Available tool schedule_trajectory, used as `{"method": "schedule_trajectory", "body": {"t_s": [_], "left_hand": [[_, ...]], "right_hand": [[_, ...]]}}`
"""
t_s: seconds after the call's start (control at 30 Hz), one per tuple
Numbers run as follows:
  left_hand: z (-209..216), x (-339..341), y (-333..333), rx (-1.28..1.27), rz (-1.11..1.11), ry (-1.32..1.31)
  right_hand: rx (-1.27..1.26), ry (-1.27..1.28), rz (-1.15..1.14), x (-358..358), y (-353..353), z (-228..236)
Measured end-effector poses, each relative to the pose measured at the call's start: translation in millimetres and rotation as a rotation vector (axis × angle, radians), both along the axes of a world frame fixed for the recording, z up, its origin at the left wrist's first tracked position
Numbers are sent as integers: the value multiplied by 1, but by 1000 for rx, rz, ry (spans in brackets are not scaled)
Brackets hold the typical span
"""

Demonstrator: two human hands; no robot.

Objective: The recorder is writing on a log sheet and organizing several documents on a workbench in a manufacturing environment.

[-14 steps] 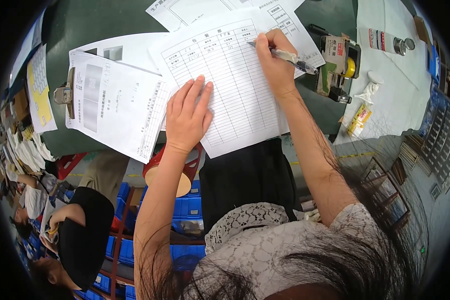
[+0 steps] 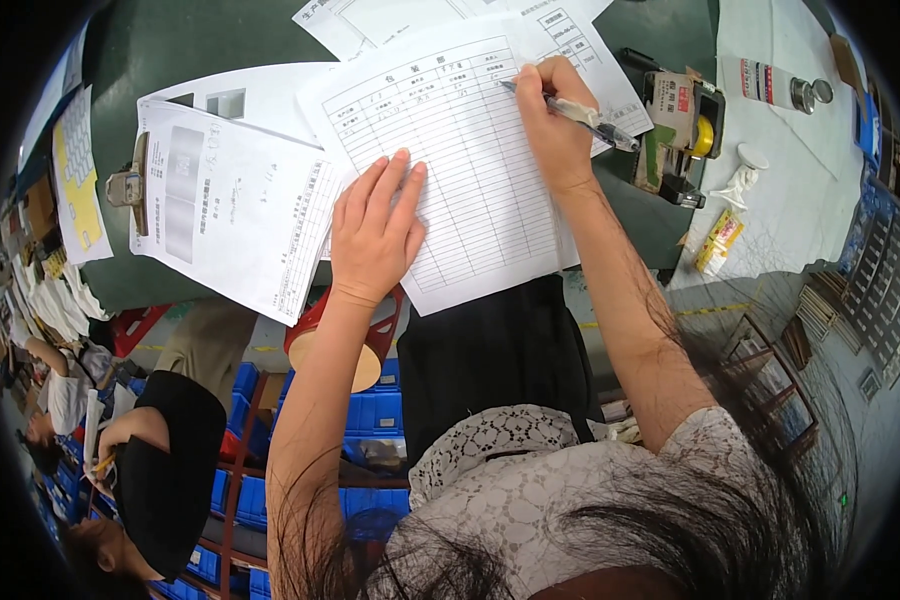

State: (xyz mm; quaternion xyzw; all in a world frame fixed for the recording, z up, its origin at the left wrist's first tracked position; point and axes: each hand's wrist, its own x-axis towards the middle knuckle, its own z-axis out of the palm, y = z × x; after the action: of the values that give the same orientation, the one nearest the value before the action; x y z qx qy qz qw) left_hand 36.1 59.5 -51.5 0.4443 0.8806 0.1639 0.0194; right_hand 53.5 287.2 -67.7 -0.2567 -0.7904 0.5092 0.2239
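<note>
"How does the right hand (image 2: 558, 130) grip?"

"Its fingers are closed around a pen (image 2: 615, 136), which slants with its point to the left and its back end to the right."

"Where is the point?"

"At the upper right part of a ruled sheet (image 2: 470, 200); whether it touches, I cannot tell. The sheet spreads out below the grip, to its left and toward the person."

"And the left hand (image 2: 378, 225)?"

"Left of the grip and nearer the person. It lies flat on the sheet's left edge, fingers stretched out, pinching nothing."

"What lies around the grip?"

"Far to its left, past the other hand, a clipboard (image 2: 125, 188) with papers (image 2: 235, 215). Beyond it, more sheets (image 2: 370, 25). Just right of the pen, a worn holder with a round yellow part (image 2: 703, 137). Further right, a bottle (image 2: 768, 84) on its side; right and nearer the person, a yellow packet (image 2: 720, 240)."
</note>
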Motion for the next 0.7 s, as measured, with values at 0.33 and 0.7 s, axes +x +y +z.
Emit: {"method": "schedule_trajectory", "body": {"t_s": [0.33, 0.7], "left_hand": [[4, -2, 0, 10, 5, -8], [-4, -2, -1, 251, 48, -29]], "right_hand": [[-194, 80, -84, 0, 1, -3], [-359, 101, 143, -36, -109, 26]]}}
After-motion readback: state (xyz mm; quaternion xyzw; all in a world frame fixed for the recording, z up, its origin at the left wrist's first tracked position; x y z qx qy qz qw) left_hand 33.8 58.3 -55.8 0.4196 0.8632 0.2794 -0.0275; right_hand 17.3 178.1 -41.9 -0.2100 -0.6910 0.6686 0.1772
